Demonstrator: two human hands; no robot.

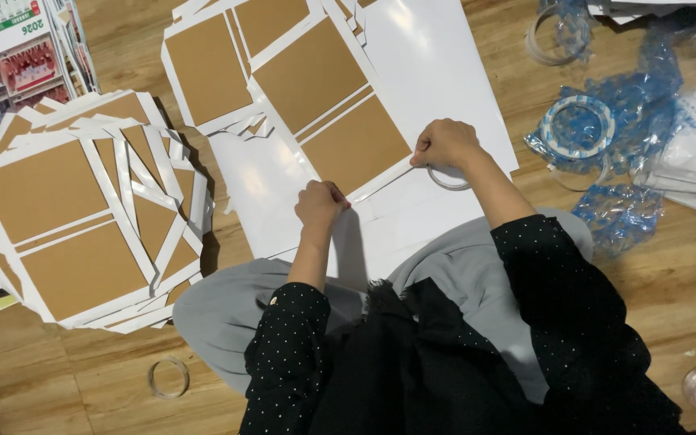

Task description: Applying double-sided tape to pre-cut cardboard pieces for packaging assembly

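Note:
A white sheet with brown cardboard panels (354, 143) lies on the wooden floor in front of me. My left hand (320, 203) pinches the white border at the near corner of the lower brown panel. My right hand (443, 143) pinches the same border further right, its fingers closed on the edge. A thin strip runs between the two hands along that edge. A small clear tape ring (448, 179) lies under my right wrist on the white sheet.
A stack of finished brown-and-white boards (82, 209) sits at the left. Rolls of tape in blue plastic wrap (580, 125) lie at the right. Another tape ring (169, 377) rests on the floor near my left knee. Printed calendars (10, 48) lie at the top left.

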